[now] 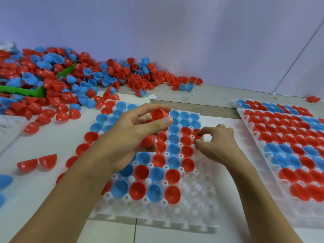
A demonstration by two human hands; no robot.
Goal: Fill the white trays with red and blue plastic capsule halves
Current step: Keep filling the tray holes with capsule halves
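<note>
While left fingers (157,122) grip red halves (158,114) | right fingers (199,142) pinch one (197,140) | no writing

No readable text anywhere in the frame

No letters, numbers, labels or brand marks can be read on the white trays (206,204), the red and blue capsule halves (98,76), the green bin (37,91) at upper left or the small white scrap of paper (152,96) near the centre.
</note>
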